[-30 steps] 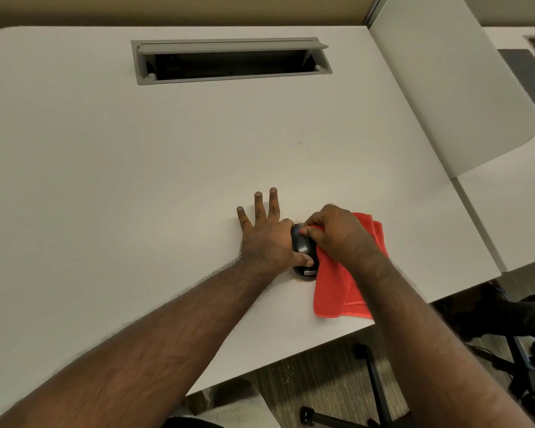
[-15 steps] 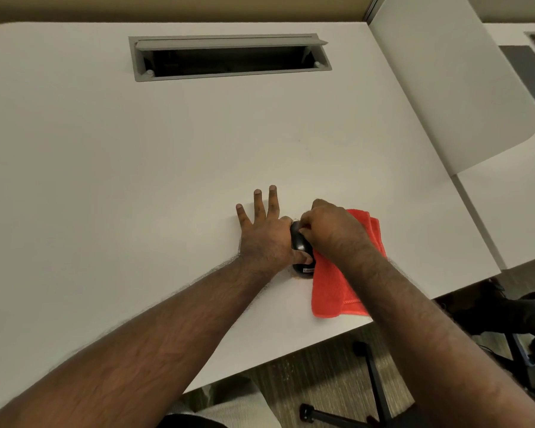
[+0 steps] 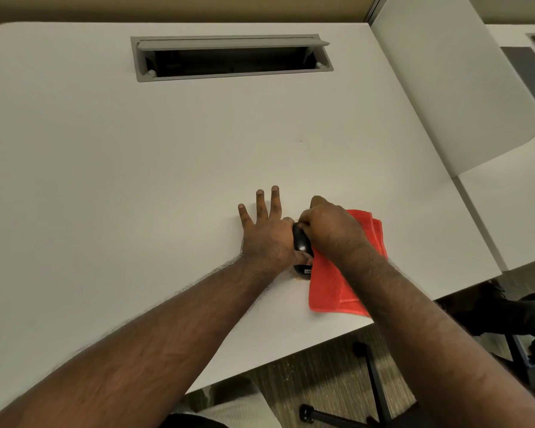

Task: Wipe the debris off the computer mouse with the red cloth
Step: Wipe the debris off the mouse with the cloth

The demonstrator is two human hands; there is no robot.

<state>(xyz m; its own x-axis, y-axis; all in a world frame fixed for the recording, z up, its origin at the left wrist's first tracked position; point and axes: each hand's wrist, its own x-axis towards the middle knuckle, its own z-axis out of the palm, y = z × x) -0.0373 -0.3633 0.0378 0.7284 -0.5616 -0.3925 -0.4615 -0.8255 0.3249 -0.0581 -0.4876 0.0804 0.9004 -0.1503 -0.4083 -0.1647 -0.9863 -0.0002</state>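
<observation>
A black computer mouse [image 3: 301, 242] sits near the front edge of the white desk [image 3: 136, 180], mostly hidden between my two hands. My left hand [image 3: 267, 233] lies against its left side with the fingers spread flat on the desk and the thumb pressing the mouse. My right hand [image 3: 331, 230] is closed on the red cloth [image 3: 331, 288] and presses it onto the mouse's right side and top. The rest of the cloth trails flat on the desk toward the front edge. A few brownish crumbs [image 3: 297, 277] lie beside the mouse's near end.
A grey cable hatch [image 3: 232, 57] is open at the back of the desk. A white divider panel [image 3: 451, 88] stands along the right side, with a neighbouring desk [image 3: 513, 211] beyond. The desk's front edge runs just below the cloth; chair legs [image 3: 371, 381] show beneath.
My right hand with the cloth has slid forward along the mouse toward its far end. My left hand has stayed in place against the mouse.
</observation>
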